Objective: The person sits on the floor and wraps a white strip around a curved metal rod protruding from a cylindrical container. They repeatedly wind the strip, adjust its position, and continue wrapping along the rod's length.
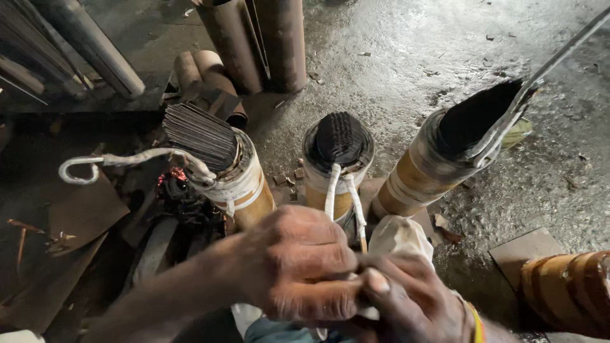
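White-taped leads ran from the middle coil down to both hands. Left hand and right hand were clenched together on the lead ends. Judged risk: hard pulling could tear tape or snap the conductor.

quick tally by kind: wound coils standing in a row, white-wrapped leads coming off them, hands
Wound coils standing in the row: 3, left, middle, right
White-wrapped leads: 4
Hands: 2, left hand, right hand
Total: 9
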Demonstrator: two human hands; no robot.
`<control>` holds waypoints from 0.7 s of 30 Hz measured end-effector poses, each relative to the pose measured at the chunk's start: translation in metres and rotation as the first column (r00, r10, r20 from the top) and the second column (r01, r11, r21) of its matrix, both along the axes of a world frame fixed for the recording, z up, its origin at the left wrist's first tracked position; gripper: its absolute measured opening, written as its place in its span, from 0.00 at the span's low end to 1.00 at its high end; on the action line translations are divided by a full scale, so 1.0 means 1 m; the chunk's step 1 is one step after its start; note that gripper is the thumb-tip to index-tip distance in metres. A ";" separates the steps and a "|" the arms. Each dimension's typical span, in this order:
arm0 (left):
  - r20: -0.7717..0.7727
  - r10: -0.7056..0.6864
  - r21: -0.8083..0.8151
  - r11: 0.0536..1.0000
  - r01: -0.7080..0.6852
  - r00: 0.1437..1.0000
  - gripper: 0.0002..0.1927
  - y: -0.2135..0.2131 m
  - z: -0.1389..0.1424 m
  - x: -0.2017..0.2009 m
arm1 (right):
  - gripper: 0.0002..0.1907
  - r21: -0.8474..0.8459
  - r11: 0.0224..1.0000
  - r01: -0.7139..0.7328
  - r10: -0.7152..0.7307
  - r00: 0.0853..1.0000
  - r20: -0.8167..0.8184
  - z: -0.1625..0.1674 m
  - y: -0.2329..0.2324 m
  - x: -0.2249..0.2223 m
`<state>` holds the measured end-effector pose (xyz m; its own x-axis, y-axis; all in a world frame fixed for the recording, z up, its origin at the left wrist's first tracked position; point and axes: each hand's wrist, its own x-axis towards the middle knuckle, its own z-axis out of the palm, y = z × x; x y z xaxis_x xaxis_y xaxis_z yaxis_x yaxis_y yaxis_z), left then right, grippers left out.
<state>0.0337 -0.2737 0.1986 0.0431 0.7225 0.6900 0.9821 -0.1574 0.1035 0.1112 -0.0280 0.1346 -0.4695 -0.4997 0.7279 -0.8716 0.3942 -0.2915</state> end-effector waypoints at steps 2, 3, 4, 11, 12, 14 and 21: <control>0.076 0.013 0.054 0.998 -0.017 0.997 0.20 -0.005 -0.031 0.003 | 0.28 -0.031 0.980 0.194 -0.189 0.975 0.117 -0.031 0.015 0.021; 0.218 0.105 0.075 0.989 -0.124 0.970 0.20 -0.007 -0.049 0.011 | 0.23 -0.016 0.965 0.263 -0.246 0.922 0.300 -0.050 0.024 0.032; 0.363 0.189 0.075 0.970 -0.231 0.912 0.21 -0.007 -0.067 0.021 | 0.20 0.015 0.945 0.327 -0.295 0.829 0.475 -0.069 0.034 0.047; 0.880 0.275 -0.175 0.946 -0.274 0.388 0.42 0.000 -0.130 0.067 | 0.17 -0.040 0.979 0.200 -0.099 0.637 0.765 -0.166 0.038 0.050; 0.858 0.208 -0.067 0.952 -0.299 0.470 0.44 0.002 -0.129 0.069 | 0.18 -0.198 0.928 0.315 0.181 0.084 0.980 -0.170 0.027 0.041; 0.753 0.080 0.159 0.941 -0.299 0.653 0.49 0.003 -0.125 0.069 | 0.19 -0.300 0.944 0.134 0.274 0.185 0.944 -0.174 -0.005 0.032; 0.507 0.300 -0.009 0.939 -0.343 0.808 0.30 -0.029 -0.110 0.052 | 0.23 -0.439 0.896 -0.062 0.344 0.723 0.600 -0.182 -0.084 0.010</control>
